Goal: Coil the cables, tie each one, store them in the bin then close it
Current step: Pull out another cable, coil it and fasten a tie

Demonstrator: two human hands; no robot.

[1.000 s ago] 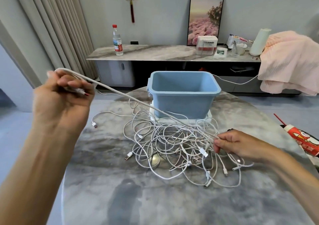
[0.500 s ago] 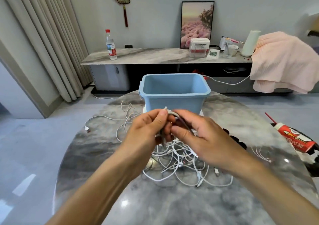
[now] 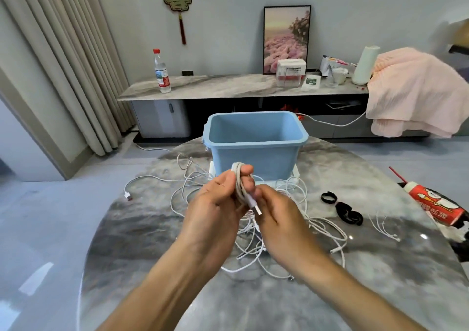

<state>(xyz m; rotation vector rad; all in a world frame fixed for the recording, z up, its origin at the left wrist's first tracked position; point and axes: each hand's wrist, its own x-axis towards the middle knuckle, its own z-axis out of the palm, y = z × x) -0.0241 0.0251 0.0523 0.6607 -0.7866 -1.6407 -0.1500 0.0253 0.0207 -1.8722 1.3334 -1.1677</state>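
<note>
Round marble table (image 3: 132, 241) fills the foreground. Open blue bin (image 3: 256, 153) stands at its far edge, centre, sitting on a white lid (image 3: 295, 175) that pokes out beneath it; nothing visible inside. Loose tangle of white cables (image 3: 322, 231) is spread over the table middle, from just in front of the bin toward the near side, one plug end trailing toward the left edge. Left hand (image 3: 215, 203) is raised over the tangle, fingers curled around a coil (image 3: 238, 180) of white cable, wound into a few loops. Right hand (image 3: 276, 216) is just beside it, touching, thumb and fingers pinching the coil's lower strands near the USB plug (image 3: 255, 203), which sticks out between the two hands. Black ties (image 3: 342, 210), a few, lie toward the right edge, well apart from the hands. Red tube (image 3: 434, 203) lies at the right edge.
</note>
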